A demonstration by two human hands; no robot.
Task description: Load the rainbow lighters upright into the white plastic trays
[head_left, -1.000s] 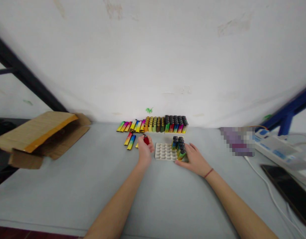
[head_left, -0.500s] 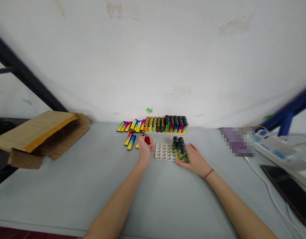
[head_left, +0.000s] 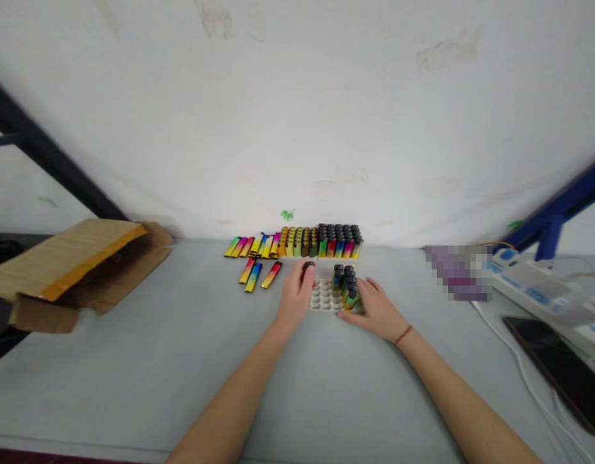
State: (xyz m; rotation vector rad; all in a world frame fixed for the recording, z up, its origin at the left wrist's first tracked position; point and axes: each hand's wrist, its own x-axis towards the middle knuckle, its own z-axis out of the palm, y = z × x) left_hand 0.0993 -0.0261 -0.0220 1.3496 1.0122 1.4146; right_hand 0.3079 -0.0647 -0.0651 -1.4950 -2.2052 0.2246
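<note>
My left hand (head_left: pixel 297 290) is closed round a lighter (head_left: pixel 308 265) with a dark top, held over the left part of a white tray (head_left: pixel 326 299) with round hollows. Several black-topped lighters (head_left: pixel 348 277) stand upright at the tray's right side. Around that corner lies my right hand (head_left: pixel 377 309), thumb and fingers spread, the thumb along the front edge and the fingers by the right side. To the left, a red-and-yellow lighter (head_left: pixel 272 274), a blue-and-yellow lighter (head_left: pixel 253 278) and a red lighter (head_left: pixel 247 270) lie flat on the table.
Behind the tray stand blocks of gold-topped lighters (head_left: pixel 298 241) and black-topped lighters (head_left: pixel 340 241); more lighters (head_left: pixel 263 244) lie left of them. An open cardboard box (head_left: pixel 84 264) is at the left. At the right are a power strip (head_left: pixel 543 290), a phone (head_left: pixel 558 367) and a white cable (head_left: pixel 519 361).
My left hand has moved right with the lighter, from beside the tray to over its left part. A red-and-yellow lighter it covered now shows. My right hand stays by the tray.
</note>
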